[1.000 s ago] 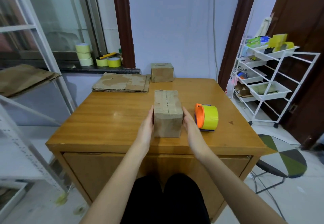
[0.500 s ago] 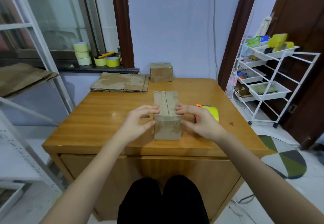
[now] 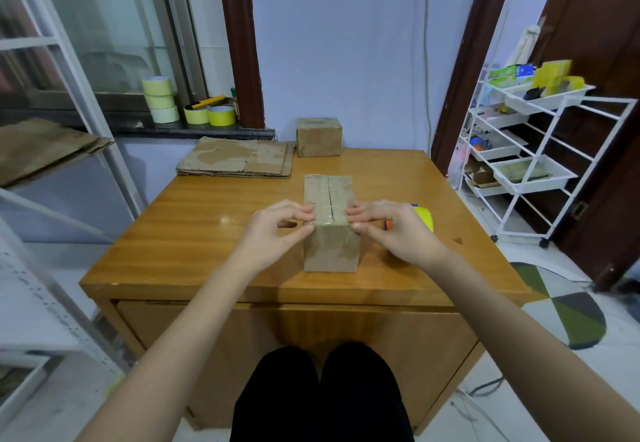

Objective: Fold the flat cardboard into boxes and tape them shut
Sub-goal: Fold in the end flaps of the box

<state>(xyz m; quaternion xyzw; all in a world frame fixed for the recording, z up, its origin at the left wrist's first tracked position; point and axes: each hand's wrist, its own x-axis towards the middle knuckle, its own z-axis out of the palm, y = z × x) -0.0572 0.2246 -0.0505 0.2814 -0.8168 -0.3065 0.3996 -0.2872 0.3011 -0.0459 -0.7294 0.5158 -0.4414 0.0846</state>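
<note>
Both hands, left [image 3: 277,230] and right [image 3: 393,230], reach forward, fingers curled, pinching.

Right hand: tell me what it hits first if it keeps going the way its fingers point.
The right hand points leftward at the box, fingertips already at its top near edge, so it meets the box first.

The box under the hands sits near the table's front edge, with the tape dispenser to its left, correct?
Not quite. The head view shows the tape dispenser to the right of the box, behind the right hand. The box does sit near the table's front edge.
</note>
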